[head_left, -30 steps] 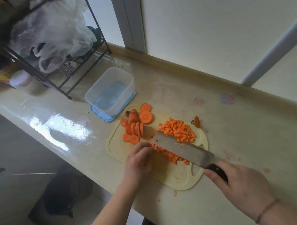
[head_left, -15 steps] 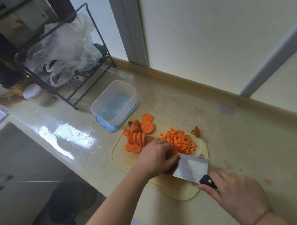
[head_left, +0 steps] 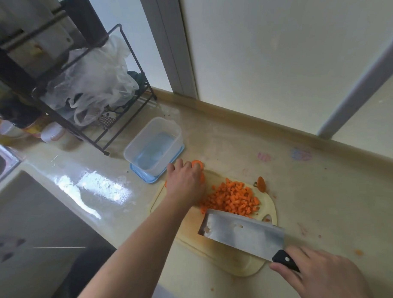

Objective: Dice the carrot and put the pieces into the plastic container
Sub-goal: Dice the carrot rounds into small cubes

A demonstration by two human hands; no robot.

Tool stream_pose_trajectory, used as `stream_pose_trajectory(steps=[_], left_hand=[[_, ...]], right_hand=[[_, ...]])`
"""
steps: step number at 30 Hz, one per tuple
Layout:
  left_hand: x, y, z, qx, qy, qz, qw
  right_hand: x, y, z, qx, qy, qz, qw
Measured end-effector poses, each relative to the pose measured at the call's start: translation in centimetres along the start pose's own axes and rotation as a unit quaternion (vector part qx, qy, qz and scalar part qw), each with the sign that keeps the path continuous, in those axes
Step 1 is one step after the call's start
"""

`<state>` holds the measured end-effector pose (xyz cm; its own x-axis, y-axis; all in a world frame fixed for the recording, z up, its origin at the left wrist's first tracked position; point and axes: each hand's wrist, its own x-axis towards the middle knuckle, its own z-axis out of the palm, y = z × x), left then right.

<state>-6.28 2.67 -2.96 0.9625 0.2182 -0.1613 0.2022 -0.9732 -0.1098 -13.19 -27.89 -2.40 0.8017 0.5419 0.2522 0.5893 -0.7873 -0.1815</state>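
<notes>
Left hand (head_left: 186,182) lies palm-down over carrot slices (head_left: 197,164) at board's (head_left: 221,255) far-left end, grip unclear. Dice (head_left: 231,197) piled just right of it. Right hand (head_left: 320,276) grips cleaver (head_left: 243,234) handle, blade near dice. Container (head_left: 154,146) beside left hand.

Diced carrot (head_left: 231,197) piled mid cutting board (head_left: 237,266); carrot slices (head_left: 197,165) at board's far-left corner, mostly hidden. Clear plastic container (head_left: 154,144) upright on blue lid, touching board's far-left.
</notes>
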Motion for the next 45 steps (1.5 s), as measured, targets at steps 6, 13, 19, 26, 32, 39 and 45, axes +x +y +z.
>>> stream_pose_trajectory(steps=[6, 13, 19, 26, 32, 39, 45], left_hand=[[-0.6, 0.2, 0.0, -0.025, 0.056, 0.038, 0.997], [-7.1, -1.8, 1.6, -0.350, 0.319, 0.001, 0.881], [-14.7, -1.7, 9.2, -0.272, 0.248, 0.101, 0.924], [-16.1, -0.8, 10.7, -0.276, 0.209, 0.090, 0.934], [-16.1, -0.3, 10.7, -0.323, 0.266, 0.126, 0.899], [-15.5, 0.4, 12.4, -0.303, 0.238, 0.161, 0.909], [-15.5, 0.3, 12.8, -0.322, 0.237, 0.186, 0.897]], right_hand=[[-0.2, 0.3, 0.2, 0.031, -0.005, 0.024, 0.999], [-0.8, -0.4, -0.7, 0.165, -0.154, 0.168, 0.960], [-0.9, -4.1, 0.0, 0.315, -0.251, 0.206, 0.892], [-0.4, -5.2, 1.3, 0.296, -0.315, 0.256, 0.865], [0.3, -5.0, 0.7, 0.268, -0.331, 0.255, 0.868], [0.1, -6.4, 0.4, 0.230, -0.352, 0.226, 0.879], [-0.1, -6.5, -0.5, 0.227, -0.350, 0.243, 0.876]])
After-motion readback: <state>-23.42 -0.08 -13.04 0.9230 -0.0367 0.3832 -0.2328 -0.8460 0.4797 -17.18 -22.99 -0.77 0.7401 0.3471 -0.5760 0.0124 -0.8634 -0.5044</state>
